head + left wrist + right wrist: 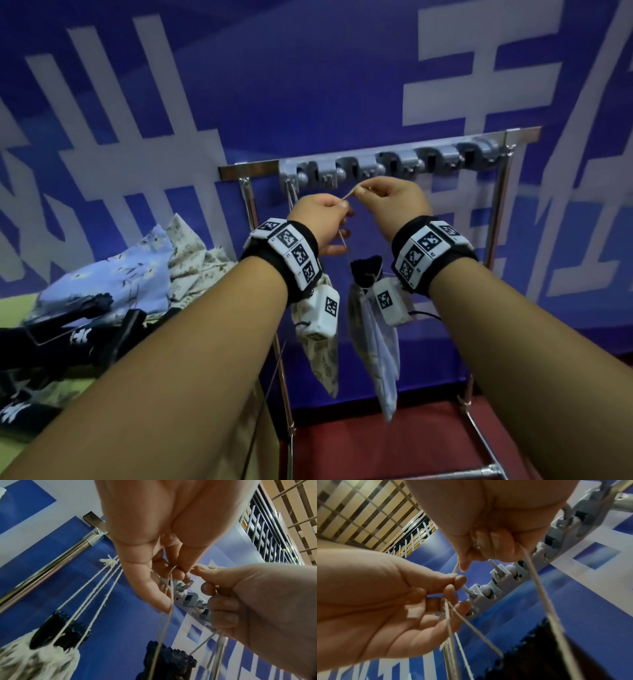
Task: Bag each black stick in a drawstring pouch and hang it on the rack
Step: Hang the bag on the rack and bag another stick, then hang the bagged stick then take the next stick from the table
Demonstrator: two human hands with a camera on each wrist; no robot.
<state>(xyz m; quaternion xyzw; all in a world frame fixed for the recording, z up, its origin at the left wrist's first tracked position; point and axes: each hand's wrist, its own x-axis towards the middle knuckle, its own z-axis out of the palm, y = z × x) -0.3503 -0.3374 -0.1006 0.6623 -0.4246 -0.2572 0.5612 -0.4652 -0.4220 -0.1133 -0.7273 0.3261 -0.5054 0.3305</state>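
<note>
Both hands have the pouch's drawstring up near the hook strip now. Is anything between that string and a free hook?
Nothing visible blocks it. The left hand and right hand pinch the drawstring just in front of the grey hook strip. A hung pouch hangs from the leftmost hook, beside the path; the hooks to its right look free.

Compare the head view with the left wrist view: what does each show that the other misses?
Only the head view shows the spare pouches and the black sticks piled at the left, and the whole rack with its grey hook strip.

Only the left wrist view shows the knotted cords of the beige pouch that already hangs, with its black stick end poking out.

Both show the left hand and right hand pinching the drawstring of a second bagged pouch just below the hooks.
</note>
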